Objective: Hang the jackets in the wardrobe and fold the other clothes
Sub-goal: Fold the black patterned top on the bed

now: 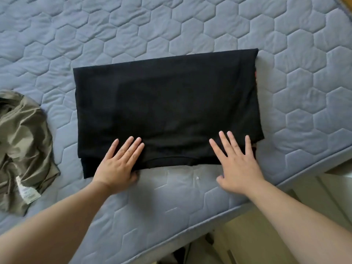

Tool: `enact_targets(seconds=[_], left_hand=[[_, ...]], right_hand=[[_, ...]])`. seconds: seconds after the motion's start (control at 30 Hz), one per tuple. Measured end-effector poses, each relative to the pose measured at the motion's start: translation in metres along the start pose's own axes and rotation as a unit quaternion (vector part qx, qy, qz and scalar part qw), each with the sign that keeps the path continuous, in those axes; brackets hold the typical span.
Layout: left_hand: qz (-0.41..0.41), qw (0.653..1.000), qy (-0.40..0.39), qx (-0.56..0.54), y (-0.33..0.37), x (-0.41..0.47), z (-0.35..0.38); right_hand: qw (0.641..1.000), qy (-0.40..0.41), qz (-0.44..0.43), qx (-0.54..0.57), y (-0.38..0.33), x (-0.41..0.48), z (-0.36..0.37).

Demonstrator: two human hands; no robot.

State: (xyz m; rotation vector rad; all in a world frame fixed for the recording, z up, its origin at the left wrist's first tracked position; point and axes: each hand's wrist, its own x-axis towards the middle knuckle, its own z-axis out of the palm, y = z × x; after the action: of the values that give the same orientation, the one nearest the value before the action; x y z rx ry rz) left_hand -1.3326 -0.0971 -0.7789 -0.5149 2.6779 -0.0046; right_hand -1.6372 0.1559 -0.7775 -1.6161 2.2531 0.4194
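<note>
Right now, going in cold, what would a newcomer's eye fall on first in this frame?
A black garment, folded into a neat rectangle, lies mid-frame on the blue-grey quilted mattress. The left grip and right grip, bare hands with straight fingers, press flat on its near edge. A crumpled olive garment with a white label sits at the left edge.

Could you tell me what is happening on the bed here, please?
A person is folding a black garment on a grey quilted mattress. It lies as a flat rectangle, with the left hand and the right hand resting straight-fingered on its near edge, one toward each corner. An olive garment lies crumpled to the left, not yet folded.
</note>
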Motion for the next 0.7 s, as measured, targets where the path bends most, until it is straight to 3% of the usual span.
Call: enact_targets(seconds=[0.2, 0.43, 0.6, 0.7], left_hand=[[-0.179, 0.984, -0.021, -0.003, -0.025, -0.008, 0.003], [-0.158, 0.978, -0.135, -0.013, -0.03, -0.011, -0.009], [-0.114, 0.965, -0.232, -0.049, -0.025, -0.046, -0.041], [-0.065, 0.945, -0.312, -0.07, -0.009, -0.069, -0.07]], right_hand=[[0.994, 0.019, 0.094, -0.051, -0.01, 0.02, 0.0], [0.993, -0.063, 0.064, -0.074, -0.008, 0.026, -0.024], [0.982, -0.176, 0.022, -0.071, -0.003, -0.002, -0.051], [0.955, -0.29, -0.006, -0.055, -0.015, -0.036, -0.077]])
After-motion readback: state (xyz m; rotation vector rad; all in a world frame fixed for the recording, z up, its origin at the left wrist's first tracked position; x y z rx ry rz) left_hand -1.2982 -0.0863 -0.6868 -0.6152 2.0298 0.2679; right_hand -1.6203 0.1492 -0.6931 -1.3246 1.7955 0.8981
